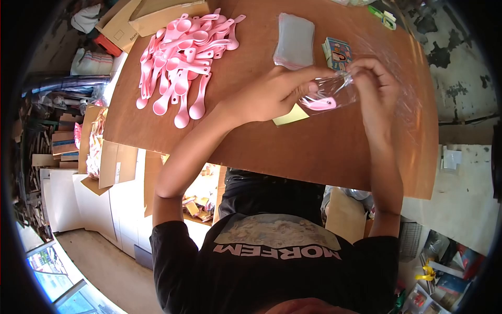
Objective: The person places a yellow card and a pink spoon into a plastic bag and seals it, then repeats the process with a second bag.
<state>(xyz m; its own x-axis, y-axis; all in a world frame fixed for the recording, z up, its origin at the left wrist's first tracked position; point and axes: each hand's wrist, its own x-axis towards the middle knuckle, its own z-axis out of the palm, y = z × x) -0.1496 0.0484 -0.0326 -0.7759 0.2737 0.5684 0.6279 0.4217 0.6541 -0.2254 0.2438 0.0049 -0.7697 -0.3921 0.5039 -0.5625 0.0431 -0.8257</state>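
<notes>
Between my two hands is a clear plastic bag (pixel 342 97) with a pink spoon (pixel 320 103) inside it. My left hand (pixel 280 93) has its fingers closed on the bag's left side, the index finger stretched toward the top. The fingers of my right hand (pixel 372 76) pinch the bag's upper right edge. A yellow card (pixel 291 115) lies on the table below my left hand. Just behind the hands sits a small stack of printed colourful cards (pixel 338 53). Beyond my left hand is a stack of clear bags (pixel 294 41).
A large heap of pink spoons (pixel 183 63) covers the left part of the brown table (pixel 251 149). Cardboard boxes (pixel 167 17) stand at its back left edge. Green-handled scissors (pixel 384 18) lie at the back right, and clear plastic film spreads along the right side.
</notes>
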